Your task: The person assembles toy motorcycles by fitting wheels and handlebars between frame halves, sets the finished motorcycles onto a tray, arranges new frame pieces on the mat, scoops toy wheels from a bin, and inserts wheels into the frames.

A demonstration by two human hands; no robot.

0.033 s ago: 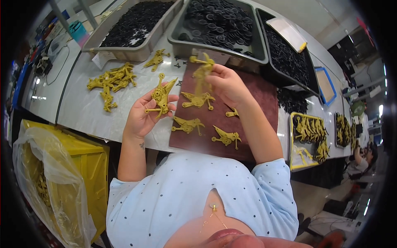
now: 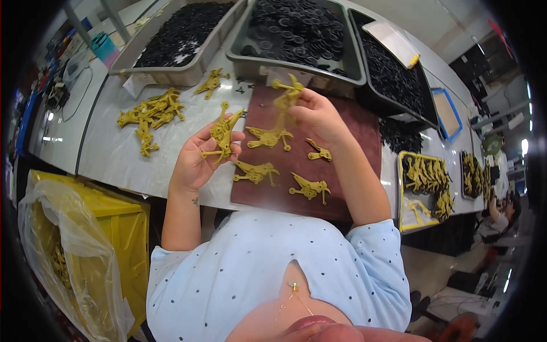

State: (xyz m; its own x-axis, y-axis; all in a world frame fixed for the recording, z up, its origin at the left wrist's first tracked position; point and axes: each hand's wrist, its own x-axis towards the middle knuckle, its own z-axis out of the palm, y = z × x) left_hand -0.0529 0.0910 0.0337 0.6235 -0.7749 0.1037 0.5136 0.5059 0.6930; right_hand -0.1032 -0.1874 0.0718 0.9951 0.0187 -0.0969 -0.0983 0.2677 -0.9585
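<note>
My left hand [image 2: 194,158] holds a yellow moulded part [image 2: 221,132] upright, its pointed end up and a round eyelet on a thin arm. My right hand [image 2: 323,118] pinches a second yellow part [image 2: 288,94] raised above the maroon cloth [image 2: 353,165]; its lower end is blurred. Beneath it on the cloth lies a similar yellow part [image 2: 270,138]. Two more, a left one [image 2: 256,172] and a right one [image 2: 309,187], lie nearer me. A smaller yellow piece [image 2: 319,150] rests beside my right wrist.
Yellow parts [image 2: 152,108] are heaped on the table's left. Behind stand a grey tray [image 2: 191,74] of small black pieces, a tub [image 2: 285,66] of black rings and a black bin [image 2: 393,105]. Right: a yellow-rimmed tray [image 2: 400,211] of assembled parts. Lower left: a yellow crate [image 2: 125,228] with plastic film.
My right hand and its yellow part have shifted slightly, uncovering more of the small piece by my wrist. The whole view has moved a little. Both hands keep their hold.
</note>
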